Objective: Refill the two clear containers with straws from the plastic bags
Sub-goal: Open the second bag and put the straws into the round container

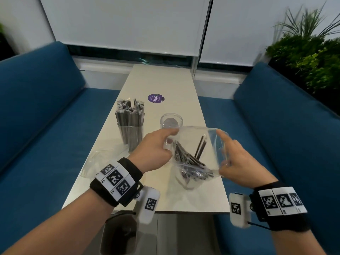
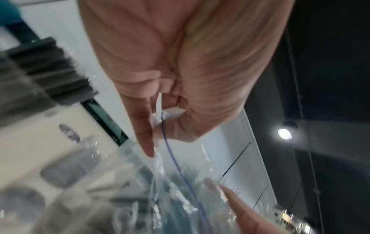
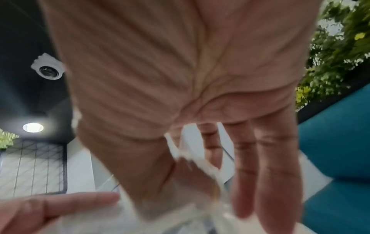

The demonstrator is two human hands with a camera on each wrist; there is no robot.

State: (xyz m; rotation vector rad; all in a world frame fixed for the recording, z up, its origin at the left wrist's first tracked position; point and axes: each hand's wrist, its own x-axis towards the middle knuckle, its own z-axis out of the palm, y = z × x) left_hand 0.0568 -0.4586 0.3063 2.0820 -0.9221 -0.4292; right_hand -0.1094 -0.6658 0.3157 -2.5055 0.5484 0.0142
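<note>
Plastic bag: clear, held above table, mouth pulled open between both hands. Left hand pinches the bag's left rim, thumb and forefinger clamped on the film; left wrist view confirms the pinch at the zip strip. Right hand grips the right rim; thumb presses film against the fingers, other fingers extended, approx. straight. Dark straws lie inside the bag, below and between the fingertips; two stand tilted towards the right-hand side. Empty clear container: upright on table, just beyond left fingertips, partly behind bag rim. Filled container: packed w/ wrapped straws, upright, left of the left hand. Flat empty bag lies on table beside left wrist. Purple sticker further back on table.
</note>
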